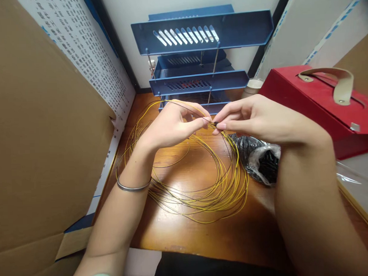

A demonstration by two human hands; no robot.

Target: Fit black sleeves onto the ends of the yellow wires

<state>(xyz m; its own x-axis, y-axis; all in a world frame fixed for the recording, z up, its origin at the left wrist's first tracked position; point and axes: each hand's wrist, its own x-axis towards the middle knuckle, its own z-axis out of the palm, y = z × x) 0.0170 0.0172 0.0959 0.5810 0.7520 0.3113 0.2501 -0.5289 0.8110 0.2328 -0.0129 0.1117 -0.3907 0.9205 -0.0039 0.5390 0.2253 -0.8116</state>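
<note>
My left hand [179, 124] is closed, thumb against fingertips, pinching a thin black and yellow wire that runs back over its knuckles. Close beside it my right hand [252, 115] pinches a small black plastic piece [215, 124], perhaps a connector; its exact kind is too small to tell. Below both hands, a loose coil of yellow and black wire [237, 168] spreads over the wooden table [181, 242]. Part of the coil is hidden behind my left hand and wrist.
A clear bag of black pieces [263, 161] lies beside the coil, near my right forearm. Blue tiered trays [240, 31] stand at the back. A red box [321, 105] with a beige handle is on the right. Cardboard [51, 130] walls the left side.
</note>
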